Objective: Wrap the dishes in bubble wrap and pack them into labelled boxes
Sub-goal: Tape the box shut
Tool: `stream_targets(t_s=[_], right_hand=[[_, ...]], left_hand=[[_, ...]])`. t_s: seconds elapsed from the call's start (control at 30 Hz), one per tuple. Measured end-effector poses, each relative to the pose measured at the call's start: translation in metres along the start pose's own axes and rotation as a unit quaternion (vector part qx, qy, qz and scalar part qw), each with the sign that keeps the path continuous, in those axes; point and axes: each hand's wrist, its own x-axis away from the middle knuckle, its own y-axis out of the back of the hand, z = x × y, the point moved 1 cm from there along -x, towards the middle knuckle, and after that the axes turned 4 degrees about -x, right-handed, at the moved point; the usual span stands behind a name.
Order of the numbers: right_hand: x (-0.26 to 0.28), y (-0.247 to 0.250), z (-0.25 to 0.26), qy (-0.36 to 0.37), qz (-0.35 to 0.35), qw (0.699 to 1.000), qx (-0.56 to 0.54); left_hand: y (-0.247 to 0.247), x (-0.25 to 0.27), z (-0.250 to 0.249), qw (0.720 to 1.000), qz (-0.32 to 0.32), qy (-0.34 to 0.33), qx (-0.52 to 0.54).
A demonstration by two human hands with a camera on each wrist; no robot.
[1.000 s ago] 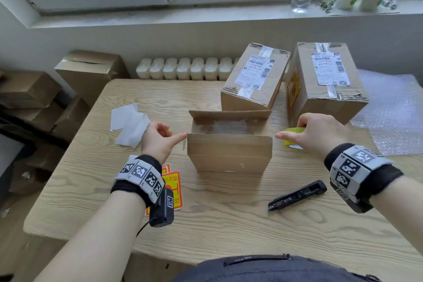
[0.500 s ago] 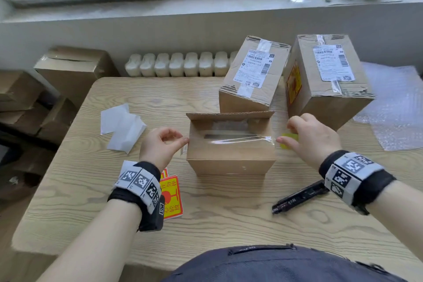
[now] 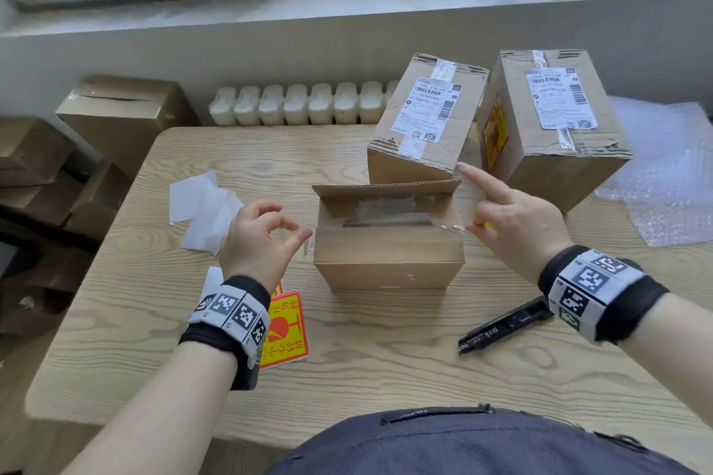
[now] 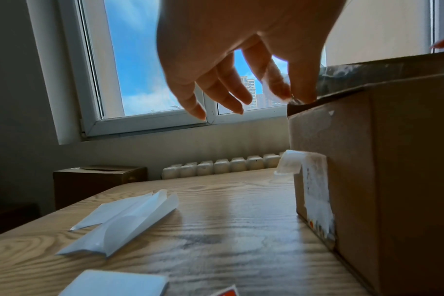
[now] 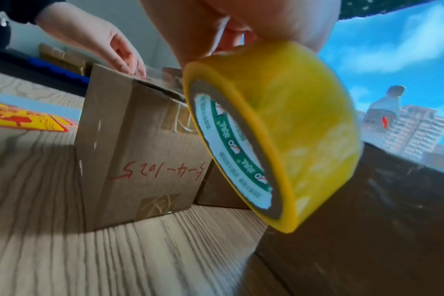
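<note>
A small open cardboard box (image 3: 387,258) stands mid-table, its far flap up and something bubble-wrapped (image 3: 386,204) inside. A strip of clear tape (image 3: 447,227) stretches across its top. My left hand (image 3: 299,229) is at the box's left top edge, where thumb and forefinger pinch the tape's end (image 4: 274,86). My right hand (image 3: 497,212) is at the box's right side and grips a yellow tape roll (image 5: 279,130), of which only a sliver (image 3: 490,226) shows in the head view. Its index finger points out to the far flap's right corner.
Two sealed, labelled boxes (image 3: 428,119) (image 3: 551,119) stand right behind the open one. A black marker (image 3: 505,324) lies front right, yellow-red stickers (image 3: 285,328) front left, white backing papers (image 3: 200,212) to the left. A bubble wrap sheet (image 3: 663,173) covers the far right.
The right hand has drawn the tape from the left edge across the box top. Its index finger has since lifted out toward the far flap's corner. The left hand stays at the left edge.
</note>
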Motion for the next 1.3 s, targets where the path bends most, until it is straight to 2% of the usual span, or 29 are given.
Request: stream_targets(t_s=[0.1, 0.27, 0.53, 0.6, 0.73, 1.0, 1.13, 1.3], right_hand=[[-0.003, 0.002, -0.003, 0.063, 0.022, 0.998, 0.009], [-0.005, 0.001, -0.008, 0.109, 0.041, 0.993, -0.017], [0.002, -0.002, -0.006, 0.122, -0.021, 0.99, -0.072], [-0.001, -0.004, -0.007, 0.109, -0.017, 0.991, -0.079], [-0.007, -0.003, -0.009, 0.047, 0.035, 0.996, -0.072], [-0.01, 0.006, -0.009, -0.043, 0.13, 0.986, -0.098], [-0.011, 0.01, -0.007, -0.077, 0.159, 0.976, -0.126], [-0.018, 0.013, -0.015, -0.178, 0.192, 0.944, -0.201]], left_hand=[[-0.003, 0.005, 0.008, 1.0, -0.01, -0.003, -0.005], [-0.003, 0.006, 0.008, 1.0, -0.014, -0.009, -0.017], [-0.004, 0.002, 0.009, 1.0, 0.021, -0.012, -0.016], [-0.002, 0.0, 0.008, 0.999, 0.044, -0.003, -0.005], [0.004, -0.007, 0.001, 0.995, 0.089, 0.03, 0.023], [-0.009, -0.026, 0.0, 0.984, 0.135, 0.116, 0.0], [-0.014, -0.025, -0.001, 0.983, 0.143, 0.118, -0.001], [-0.021, -0.02, -0.002, 0.986, 0.132, 0.096, -0.027]])
